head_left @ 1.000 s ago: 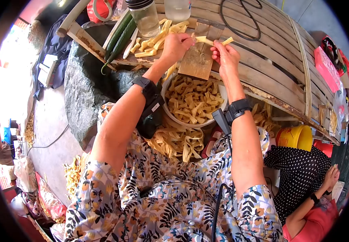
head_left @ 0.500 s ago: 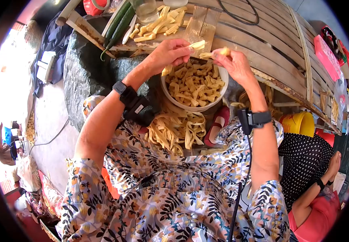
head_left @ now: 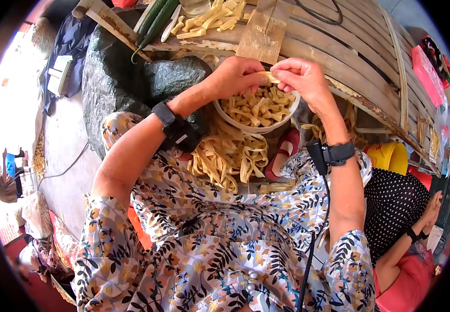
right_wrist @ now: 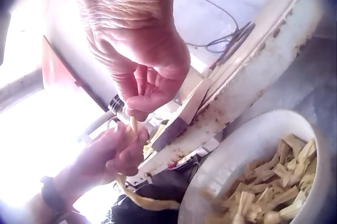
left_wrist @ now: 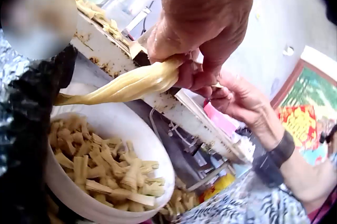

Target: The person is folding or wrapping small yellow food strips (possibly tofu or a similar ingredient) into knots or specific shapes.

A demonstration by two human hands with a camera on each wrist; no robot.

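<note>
My left hand (head_left: pixel 238 77) and right hand (head_left: pixel 303 80) meet over the far rim of a white bucket (head_left: pixel 253 129). Between their fingertips they pinch a short stretch of a pale yellow, pliable strip (head_left: pixel 271 77). In the left wrist view, a long twisted tail of the strip (left_wrist: pixel 124 86) hangs from under my left hand, above the bucket. The right wrist view shows my right thumb and fingers pinching its upper end, just above the left hand. Short, knotted yellow pieces (head_left: pixel 259 109) fill much of the bucket.
Behind the bucket stands a slatted bench (head_left: pixel 334 52) bearing a wooden board (head_left: pixel 263 36), yellow pieces (head_left: pixel 214 21), cucumbers (head_left: pixel 155 23) and a black cable (head_left: pixel 324 15). Loose strips (head_left: pixel 225 161) lie below the bucket. A yellow bucket (head_left: pixel 389 156) and another person (head_left: pixel 404 275) are at right.
Both hands have come off the wooden board toward my body, over the bucket. They were slightly apart half a second ago and are now together at the strip.
</note>
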